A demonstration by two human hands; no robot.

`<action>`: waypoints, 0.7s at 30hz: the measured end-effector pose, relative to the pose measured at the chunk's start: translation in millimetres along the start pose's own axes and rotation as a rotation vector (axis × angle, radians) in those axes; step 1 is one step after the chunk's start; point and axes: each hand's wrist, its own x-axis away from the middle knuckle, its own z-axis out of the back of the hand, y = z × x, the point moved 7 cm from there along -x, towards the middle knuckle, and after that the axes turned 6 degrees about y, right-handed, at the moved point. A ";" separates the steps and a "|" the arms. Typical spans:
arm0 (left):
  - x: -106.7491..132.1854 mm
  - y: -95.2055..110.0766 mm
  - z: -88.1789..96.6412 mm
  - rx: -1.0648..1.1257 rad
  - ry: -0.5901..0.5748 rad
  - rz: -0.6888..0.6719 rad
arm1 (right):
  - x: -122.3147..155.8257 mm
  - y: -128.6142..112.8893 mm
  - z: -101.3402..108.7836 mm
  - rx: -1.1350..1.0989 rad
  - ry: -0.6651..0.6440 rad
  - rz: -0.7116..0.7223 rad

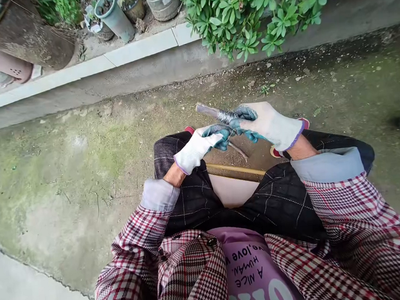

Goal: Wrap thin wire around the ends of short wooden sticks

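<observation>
Closest to the camera were the sleeves of a red-and-white checked jacket (347, 235) and a pink T-shirt (252, 271) with printed letters, and past them the knees in dark checked trousers (189, 188) lay on both sides below the hands. The left hand (200, 147) and the right hand (264, 123) wore white knit gloves with blue-green coated fingers, and they came together above the knees. The right hand was closed around a short stick (208, 111) wound with silver wire (227, 116), and its fingers (245, 113) wrapped on the wound part. The end of the stick pointed away from the grip, up and to the left. The left hand was curled, and its fingertips (224, 131) pressed just under the right fingers, but one could not tell if it really had hold of the stick. A thin rod (238, 150) came out below the grip, and under it a yellow pole (235, 169) lay across. Red shoe tips (305, 122) showed at both sides of the grip, and farther ahead of it were mossy concrete ground (109, 153), a pale curb (140, 48), a leafy green shrub (244, 20) and some plant pots (114, 17).
</observation>
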 end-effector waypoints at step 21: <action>13.1 -26.4 27.6 -0.352 0.063 -0.050 | 38.6 26.2 -38.9 -0.065 -0.619 -0.195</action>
